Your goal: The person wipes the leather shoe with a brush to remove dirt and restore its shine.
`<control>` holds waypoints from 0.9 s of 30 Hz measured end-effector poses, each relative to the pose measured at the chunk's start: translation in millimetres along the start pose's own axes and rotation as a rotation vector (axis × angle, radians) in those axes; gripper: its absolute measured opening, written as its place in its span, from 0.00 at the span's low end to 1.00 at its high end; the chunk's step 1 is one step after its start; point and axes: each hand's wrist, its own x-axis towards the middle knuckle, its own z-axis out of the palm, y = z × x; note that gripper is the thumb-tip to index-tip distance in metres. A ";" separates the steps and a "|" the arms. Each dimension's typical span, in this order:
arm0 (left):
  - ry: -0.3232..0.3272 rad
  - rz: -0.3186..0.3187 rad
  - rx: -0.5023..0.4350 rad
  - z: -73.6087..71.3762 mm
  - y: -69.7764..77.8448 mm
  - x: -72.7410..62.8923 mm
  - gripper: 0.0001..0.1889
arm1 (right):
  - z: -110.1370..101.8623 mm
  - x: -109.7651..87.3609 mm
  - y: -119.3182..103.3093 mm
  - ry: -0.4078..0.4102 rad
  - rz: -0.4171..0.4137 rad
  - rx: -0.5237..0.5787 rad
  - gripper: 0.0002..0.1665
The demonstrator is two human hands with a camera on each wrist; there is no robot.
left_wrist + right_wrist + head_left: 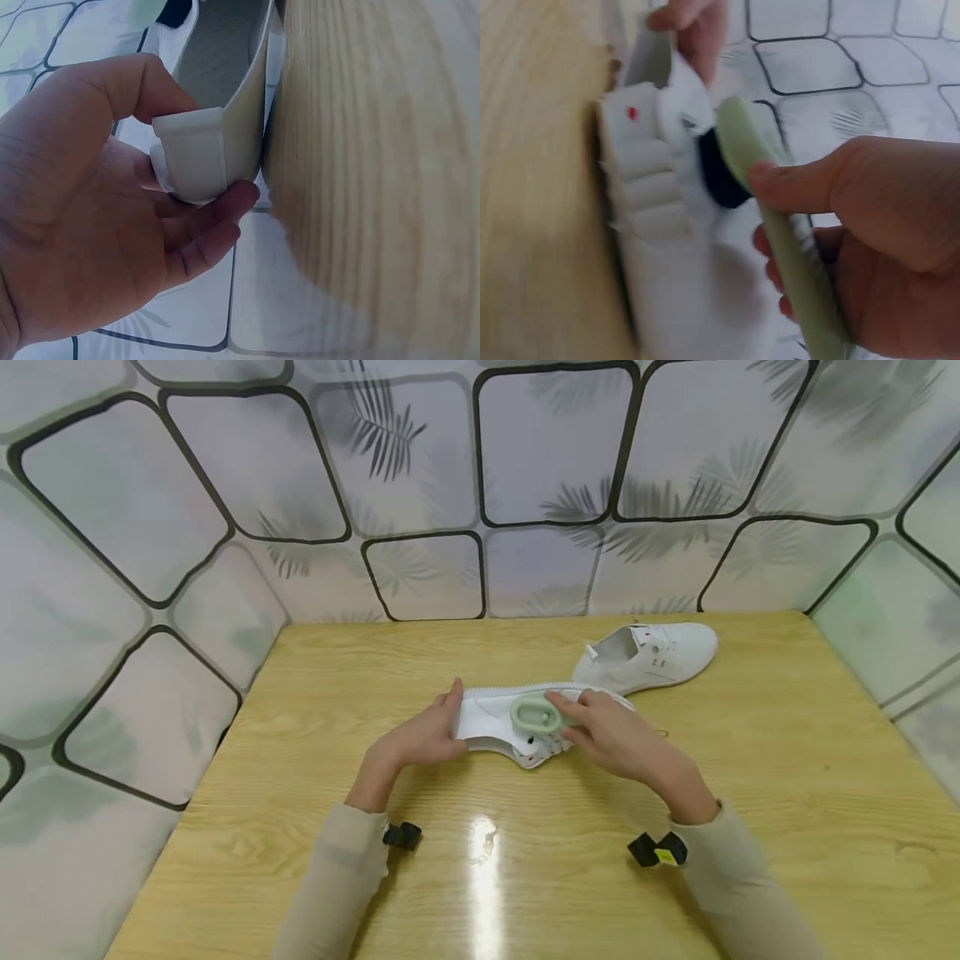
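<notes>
A white lace-up shoe [487, 717] lies tipped on its side on the table, its opening facing the person. My left hand [422, 732] grips its heel; in the left wrist view the thumb is at the collar and the fingers [214, 225] curl below the heel tab. With my right hand [618, 737] I hold a pale green brush [534, 714] by its handle, thumb along the top. The brush's dark bristles [718, 169] meet the shoe's upper side near the laces in the right wrist view. My right hand partly covers the toe in the head view.
A second white shoe [678, 652] stands upright behind the first, toe pointing right. Under both is a light wooden table [795, 793], with patterned cloth walls [555, 443] at the back and sides. Small black devices [402, 836] sit at both wrists.
</notes>
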 end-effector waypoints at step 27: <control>0.161 -0.034 -0.103 3.7 -8.5 26.8 0.24 | -1.5 4.1 16.4 0.063 0.029 -0.055 0.30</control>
